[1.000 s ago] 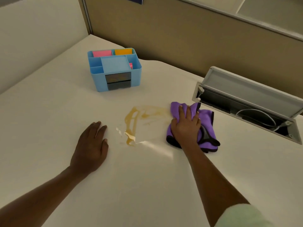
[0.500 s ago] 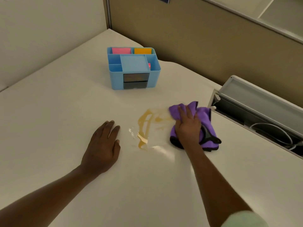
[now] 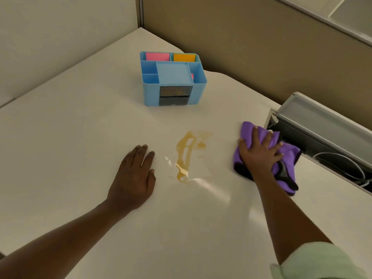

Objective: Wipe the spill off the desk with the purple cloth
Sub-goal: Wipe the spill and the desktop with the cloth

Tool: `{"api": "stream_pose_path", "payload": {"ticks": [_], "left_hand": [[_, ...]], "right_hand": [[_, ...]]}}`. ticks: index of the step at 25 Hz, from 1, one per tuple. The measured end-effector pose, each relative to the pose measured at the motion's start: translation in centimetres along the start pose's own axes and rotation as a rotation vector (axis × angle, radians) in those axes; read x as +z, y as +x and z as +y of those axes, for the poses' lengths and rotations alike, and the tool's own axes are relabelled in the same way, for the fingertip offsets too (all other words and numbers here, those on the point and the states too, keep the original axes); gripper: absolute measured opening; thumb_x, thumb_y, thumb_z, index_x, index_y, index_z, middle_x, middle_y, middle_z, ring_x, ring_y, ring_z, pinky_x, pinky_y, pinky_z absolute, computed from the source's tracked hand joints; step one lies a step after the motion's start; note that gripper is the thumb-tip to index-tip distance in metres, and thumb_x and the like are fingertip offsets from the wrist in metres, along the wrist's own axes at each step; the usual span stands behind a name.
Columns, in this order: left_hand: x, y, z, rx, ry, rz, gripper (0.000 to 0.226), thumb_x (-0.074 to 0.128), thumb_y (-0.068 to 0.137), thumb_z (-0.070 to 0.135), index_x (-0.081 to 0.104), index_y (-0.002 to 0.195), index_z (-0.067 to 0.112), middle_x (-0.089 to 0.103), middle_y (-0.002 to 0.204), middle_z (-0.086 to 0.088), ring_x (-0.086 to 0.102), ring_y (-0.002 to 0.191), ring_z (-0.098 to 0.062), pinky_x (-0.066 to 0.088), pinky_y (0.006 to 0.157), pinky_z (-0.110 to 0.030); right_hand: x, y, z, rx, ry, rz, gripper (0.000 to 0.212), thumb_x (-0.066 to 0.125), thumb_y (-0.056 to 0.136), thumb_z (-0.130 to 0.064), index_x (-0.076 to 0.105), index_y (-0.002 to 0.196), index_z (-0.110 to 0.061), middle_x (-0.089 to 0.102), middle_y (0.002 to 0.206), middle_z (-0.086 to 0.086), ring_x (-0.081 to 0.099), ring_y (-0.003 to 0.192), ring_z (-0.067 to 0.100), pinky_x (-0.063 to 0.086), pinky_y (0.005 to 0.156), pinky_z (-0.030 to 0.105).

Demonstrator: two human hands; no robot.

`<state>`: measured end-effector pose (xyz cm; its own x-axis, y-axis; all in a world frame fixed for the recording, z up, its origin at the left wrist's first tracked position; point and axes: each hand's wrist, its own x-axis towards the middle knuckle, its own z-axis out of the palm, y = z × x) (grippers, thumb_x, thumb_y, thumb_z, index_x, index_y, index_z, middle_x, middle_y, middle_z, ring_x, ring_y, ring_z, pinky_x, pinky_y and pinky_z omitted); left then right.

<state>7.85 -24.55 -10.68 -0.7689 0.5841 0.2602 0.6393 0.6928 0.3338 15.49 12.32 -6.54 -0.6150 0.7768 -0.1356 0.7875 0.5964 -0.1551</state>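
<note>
1. Where the white tabletop (image 3: pixel 80 137) meets the open cable tray (image 3: pixel 322 137) on the right, the purple cloth (image 3: pixel 285 158) lies bunched, its dark trim showing at the near edge.
2. Right hand (image 3: pixel 259 154) palm-down on the cloth; fingers (image 3: pixel 267 137) spread wide and pressed into the fabric, thumb at the cloth's left edge.
3. Spill (image 3: pixel 187 154): amber liquid in streaks, with a clear wet smear and glare patch toward the near side. It sits left of the cloth, apart from it; no contact visible.
4. Left hand (image 3: pixel 134 178) flat on the tabletop just left of the spill, fingers extended and close together, holding nothing.
5. Blue desk organiser (image 3: pixel 173 79) stands farther back, beyond the spill; a pink pad (image 3: pixel 157 56) and an orange pad (image 3: pixel 184 57) occupy its two rear compartments.
6. White cable (image 3: pixel 342 164) loops inside the tray, behind the cloth.
7. Pale green sleeve (image 3: pixel 318 262) visible on the right arm, bottom right.
</note>
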Motion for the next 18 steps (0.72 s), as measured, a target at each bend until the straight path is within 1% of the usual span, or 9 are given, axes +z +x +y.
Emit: {"api": "stream_pose_path", "payload": {"ticks": [2, 4, 6, 7, 9, 11, 13, 15, 18], "left_hand": [[-0.1, 0.0, 0.0, -0.006, -0.012, -0.010, 0.051, 0.044, 0.096, 0.022, 0.052, 0.141, 0.001, 0.047, 0.151, -0.022, 0.041, 0.143, -0.039, 0.038, 0.116, -0.052], [-0.1, 0.0, 0.0, -0.013, -0.022, -0.016, 0.051, 0.043, 0.096, 0.023, 0.051, 0.142, 0.001, 0.046, 0.152, -0.022, 0.041, 0.144, -0.039, 0.038, 0.116, -0.053], [0.1, -0.1, -0.1, -0.006, -0.018, -0.004, 0.051, 0.042, 0.096, 0.023, 0.052, 0.141, 0.001, 0.047, 0.151, -0.022, 0.041, 0.143, -0.039, 0.039, 0.115, -0.053], [0.2, 0.0, -0.2, -0.003, -0.015, 0.003, 0.051, 0.041, 0.097, 0.024, 0.052, 0.141, 0.001, 0.048, 0.151, -0.022, 0.042, 0.143, -0.039, 0.039, 0.115, -0.052], [0.2, 0.1, 0.0, -0.001, -0.013, 0.003, 0.051, 0.041, 0.097, 0.024, 0.052, 0.141, 0.001, 0.048, 0.150, -0.022, 0.042, 0.142, -0.039, 0.039, 0.115, -0.052], [-0.1, -0.1, 0.2, -0.003, -0.008, 0.002, 0.051, 0.042, 0.096, 0.024, 0.053, 0.140, 0.001, 0.049, 0.150, -0.022, 0.043, 0.142, -0.040, 0.040, 0.115, -0.052], [-0.1, 0.1, 0.2, 0.001, -0.007, 0.011, 0.050, 0.044, 0.095, 0.022, 0.054, 0.139, 0.000, 0.050, 0.148, -0.023, 0.045, 0.140, -0.040, 0.041, 0.113, -0.053], [-0.1, 0.0, 0.1, 0.006, -0.029, 0.023, 0.049, 0.044, 0.095, 0.021, 0.055, 0.139, 0.000, 0.051, 0.148, -0.023, 0.046, 0.140, -0.041, 0.042, 0.113, -0.053], [-0.2, -0.2, 0.0, -0.002, -0.046, 0.027, 0.050, 0.041, 0.096, 0.023, 0.054, 0.139, 0.000, 0.050, 0.149, -0.022, 0.045, 0.140, -0.040, 0.042, 0.113, -0.053]], "right_hand": [[1.5, -3.1, -1.2, -0.109, -0.019, 0.035, 0.067, 0.022, 0.105, -0.059, 0.008, 0.165, -0.034, 0.004, 0.175, 0.011, 0.004, 0.157, 0.049, 0.010, 0.125, 0.068], [3.6, -9.9, -0.3, -0.281, -0.064, 0.046, 0.066, 0.019, 0.103, -0.056, 0.010, 0.165, -0.035, 0.008, 0.175, 0.006, 0.009, 0.159, 0.042, 0.013, 0.127, 0.059], [4.8, -14.8, 2.7, -0.445, -0.064, 0.031, 0.063, 0.015, 0.105, -0.056, 0.007, 0.165, -0.037, 0.007, 0.175, -0.003, 0.006, 0.162, 0.028, 0.004, 0.131, 0.047], [4.3, -14.2, 4.2, -0.481, -0.062, 0.022, 0.062, 0.014, 0.106, -0.055, 0.008, 0.165, -0.037, 0.007, 0.175, -0.006, 0.006, 0.162, 0.022, 0.000, 0.131, 0.044], [2.4, -9.1, 5.1, -0.456, -0.074, 0.046, 0.061, 0.017, 0.107, -0.049, 0.011, 0.165, -0.032, 0.009, 0.175, -0.004, 0.005, 0.162, 0.021, 0.001, 0.132, 0.047], [0.2, -3.2, 2.7, -0.266, -0.068, 0.071, 0.059, 0.022, 0.110, -0.042, 0.011, 0.166, -0.027, 0.007, 0.175, 0.002, 0.002, 0.162, 0.026, 0.008, 0.131, 0.054], [0.1, -1.6, -1.2, -0.218, -0.044, 0.075, 0.058, 0.023, 0.111, -0.039, 0.010, 0.166, -0.025, 0.007, 0.175, 0.004, 0.003, 0.162, 0.030, 0.012, 0.130, 0.055], [2.8, -6.3, -2.8, -0.348, -0.040, 0.098, 0.060, 0.022, 0.107, -0.039, 0.013, 0.166, -0.026, 0.010, 0.175, 0.003, 0.005, 0.162, 0.030, 0.012, 0.130, 0.054], [5.5, -17.0, 1.2, -0.566, -0.058, 0.082, 0.061, 0.018, 0.106, -0.047, 0.013, 0.165, -0.033, 0.009, 0.175, -0.005, 0.006, 0.162, 0.022, 0.008, 0.130, 0.046]]}}
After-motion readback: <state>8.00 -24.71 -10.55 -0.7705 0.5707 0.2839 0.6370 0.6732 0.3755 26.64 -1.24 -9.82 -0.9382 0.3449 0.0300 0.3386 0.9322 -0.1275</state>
